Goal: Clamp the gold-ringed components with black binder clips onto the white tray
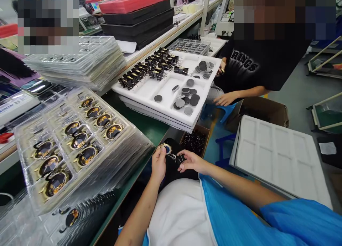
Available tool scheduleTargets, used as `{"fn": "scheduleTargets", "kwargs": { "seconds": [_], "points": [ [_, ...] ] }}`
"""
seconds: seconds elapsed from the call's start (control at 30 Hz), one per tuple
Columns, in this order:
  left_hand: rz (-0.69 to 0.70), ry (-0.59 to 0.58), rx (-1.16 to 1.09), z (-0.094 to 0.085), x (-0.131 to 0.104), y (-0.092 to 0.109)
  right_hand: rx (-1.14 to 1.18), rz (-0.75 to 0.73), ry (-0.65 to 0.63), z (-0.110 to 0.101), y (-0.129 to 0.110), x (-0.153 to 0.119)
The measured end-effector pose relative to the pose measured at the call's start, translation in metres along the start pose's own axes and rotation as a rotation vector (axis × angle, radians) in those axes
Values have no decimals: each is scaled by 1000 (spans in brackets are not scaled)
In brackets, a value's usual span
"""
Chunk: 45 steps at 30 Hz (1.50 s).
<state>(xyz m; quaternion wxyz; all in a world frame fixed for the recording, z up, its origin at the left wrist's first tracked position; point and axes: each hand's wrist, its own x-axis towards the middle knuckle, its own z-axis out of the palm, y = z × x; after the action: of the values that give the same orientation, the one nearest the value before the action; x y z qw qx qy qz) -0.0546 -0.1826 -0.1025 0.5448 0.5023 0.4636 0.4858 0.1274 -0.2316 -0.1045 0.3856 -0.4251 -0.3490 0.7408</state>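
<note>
My left hand (159,163) is closed on the edge of a round gold-rimmed piece (167,148) with a dark blue centre, held over my lap. From its lower edge, shiny metal bits run toward my right hand (192,162). The fingers of that hand are pinched round a small black binder clip (180,159) with wire handles, close beside the round piece. Several binder clips (157,73) stand in rows on a white tray (141,92), gripping pieces with gold parts. Loose dark and grey discs (194,100) lie in the same tray's near compartments.
At left, a stack of clear plastic trays (128,160) holds gold-rimmed dark pieces (87,155). More clear trays (77,69) and black and red foam blocks (139,23) stand behind. A box of small black parts (197,139) is below. A co-worker (256,64) sits across; white trays (280,153) stand at right.
</note>
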Motion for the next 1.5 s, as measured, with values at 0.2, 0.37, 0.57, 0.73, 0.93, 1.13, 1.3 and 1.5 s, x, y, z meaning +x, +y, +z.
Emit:
{"fn": "scheduleTargets", "kwargs": {
  "seconds": [0.2,0.37,0.57,0.73,0.93,1.13,1.3,1.5],
  "points": [
    [-79,-135,-36,19,-12,-2,-276,41,119,12,-1,3],
    [-204,73,-297,25,-5,0,-417,-10,181,1,-2,-1],
    [-128,58,-191,11,2,36,-1022,103,463,-53,-42,-18],
    [156,-147,196,30,12,90,-1091,-560,296,-32,-112,-41],
    [320,-205,294,72,67,152,-1208,-1105,106,-4,-207,-4],
    [345,-6,464,76,155,183,-985,-1026,445,-29,-256,69],
    [276,-5,822,78,186,175,-891,-875,597,-46,-252,103],
    [389,50,903,85,186,166,-786,-907,737,-57,-245,101]
  ]
}}
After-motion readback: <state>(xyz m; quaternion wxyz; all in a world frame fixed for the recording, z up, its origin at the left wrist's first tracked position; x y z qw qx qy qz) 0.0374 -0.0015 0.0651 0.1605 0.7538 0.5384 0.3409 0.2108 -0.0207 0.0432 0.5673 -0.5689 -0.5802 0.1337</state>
